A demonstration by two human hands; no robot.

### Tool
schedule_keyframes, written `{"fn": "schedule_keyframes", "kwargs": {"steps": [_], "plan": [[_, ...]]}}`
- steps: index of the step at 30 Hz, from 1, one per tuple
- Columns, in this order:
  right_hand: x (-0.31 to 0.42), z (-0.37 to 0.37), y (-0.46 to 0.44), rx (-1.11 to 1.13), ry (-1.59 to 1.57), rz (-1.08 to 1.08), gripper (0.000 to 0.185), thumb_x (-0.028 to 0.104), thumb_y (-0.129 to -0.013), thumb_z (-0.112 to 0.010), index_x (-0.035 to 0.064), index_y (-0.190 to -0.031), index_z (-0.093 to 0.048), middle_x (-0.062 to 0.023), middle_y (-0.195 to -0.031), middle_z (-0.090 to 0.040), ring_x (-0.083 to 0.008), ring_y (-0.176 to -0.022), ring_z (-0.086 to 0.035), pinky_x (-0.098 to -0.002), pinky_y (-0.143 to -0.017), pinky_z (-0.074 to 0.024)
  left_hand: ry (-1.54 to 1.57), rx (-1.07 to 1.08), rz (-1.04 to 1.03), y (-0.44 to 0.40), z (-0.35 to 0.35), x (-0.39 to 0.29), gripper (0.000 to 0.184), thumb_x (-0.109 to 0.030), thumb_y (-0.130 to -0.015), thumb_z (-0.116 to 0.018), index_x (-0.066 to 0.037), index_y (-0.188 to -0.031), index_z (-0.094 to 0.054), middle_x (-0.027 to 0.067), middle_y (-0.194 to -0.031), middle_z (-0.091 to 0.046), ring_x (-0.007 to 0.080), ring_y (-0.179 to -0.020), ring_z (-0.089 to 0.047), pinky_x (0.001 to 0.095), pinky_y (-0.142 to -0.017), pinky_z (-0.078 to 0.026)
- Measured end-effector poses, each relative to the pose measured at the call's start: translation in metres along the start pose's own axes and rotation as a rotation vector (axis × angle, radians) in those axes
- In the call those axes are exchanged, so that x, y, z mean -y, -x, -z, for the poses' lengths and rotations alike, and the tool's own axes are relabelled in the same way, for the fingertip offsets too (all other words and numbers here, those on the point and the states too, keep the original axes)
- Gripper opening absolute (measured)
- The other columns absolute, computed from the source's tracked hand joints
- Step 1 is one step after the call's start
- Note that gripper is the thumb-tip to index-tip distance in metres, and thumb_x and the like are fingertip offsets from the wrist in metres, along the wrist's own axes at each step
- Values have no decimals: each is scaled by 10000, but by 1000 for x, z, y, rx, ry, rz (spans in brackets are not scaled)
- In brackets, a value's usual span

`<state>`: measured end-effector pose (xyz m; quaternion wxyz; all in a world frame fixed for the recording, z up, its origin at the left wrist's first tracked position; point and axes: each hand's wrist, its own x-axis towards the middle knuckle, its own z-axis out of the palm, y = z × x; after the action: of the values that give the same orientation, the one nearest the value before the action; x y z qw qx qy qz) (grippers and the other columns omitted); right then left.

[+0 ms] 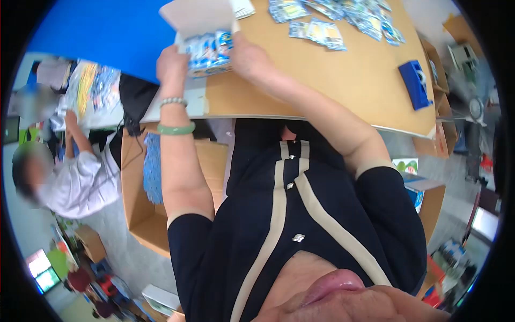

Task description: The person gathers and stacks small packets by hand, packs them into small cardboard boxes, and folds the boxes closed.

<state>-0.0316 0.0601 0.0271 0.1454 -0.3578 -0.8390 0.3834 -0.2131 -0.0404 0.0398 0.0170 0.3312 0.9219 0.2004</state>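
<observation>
A small white box [198,21] with its lid raised stands on the tan table top, filled with blue-and-white packets [208,49]. My left hand [173,65] has its fingers bent round the box's left side. On the right side of the box, my right hand [250,56] grips the edge near the top corner. Both hands touch the box, and their fingertips are partly hidden. More blue packets [324,33] lie loose on the table to the right of the box.
A blue tape dispenser [415,85] stands near the table's [322,91] right edge. Blue sheeting [102,32] covers the left part. An open cardboard box [142,214] is below the table edge. At the left, a person in white [88,182] works at another table.
</observation>
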Motion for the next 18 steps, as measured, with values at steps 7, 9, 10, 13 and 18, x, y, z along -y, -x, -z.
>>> {"fn": "schedule_keyframes", "kwargs": {"steps": [7, 9, 10, 13, 18], "plan": [[-9, 9, -51, 225, -122, 229, 491, 318, -921, -546, -11, -1277, -467, -263, -1236, -575, -411, -1168, -547, -484, -969, -433, -403, -2, 154, 12, 25, -1, 265, -221, -827, -625, -68, -1032, -694, 181, -1037, -688, 361, -977, -657, 461, -791, -527], [-34, 51, -65, 311, -285, 334, 607, 410, -878, -602, 57, -1352, -465, -235, -1310, -539, -375, -1253, -487, -470, -1019, -396, -339, -10, 139, 27, 37, 1, 272, -228, -842, -617, -61, -1045, -685, 173, -1037, -691, 350, -964, -663, 456, -776, -529], [-55, 62, -85, 187, 51, 297, 614, 386, -880, -604, 78, -1385, -440, -206, -1349, -511, -354, -1262, -478, -438, -1035, -389, -316, -237, 128, 41, 36, -7, 255, -220, -851, -619, -58, -1040, -673, 153, -1015, -693, 338, -930, -667, 439, -749, -532], [-109, 95, -110, -223, 783, 248, 616, 338, -842, -646, 111, -1382, -457, -153, -1304, -552, -299, -1239, -504, -415, -1023, -409, -214, -592, -80, 81, 11, -34, 224, -193, -859, -632, -54, -1034, -650, 121, -970, -682, 317, -859, -664, 410, -699, -532], [-122, 110, -112, -50, 644, 220, 654, 393, -763, -704, 118, -1319, -497, -168, -1196, -581, -307, -1161, -528, -434, -994, -424, 258, -421, -698, 127, -37, -94, 189, -96, -844, -645, -55, -1028, -647, 123, -907, -635, 273, -766, -634, 344, -626, -513]]}}
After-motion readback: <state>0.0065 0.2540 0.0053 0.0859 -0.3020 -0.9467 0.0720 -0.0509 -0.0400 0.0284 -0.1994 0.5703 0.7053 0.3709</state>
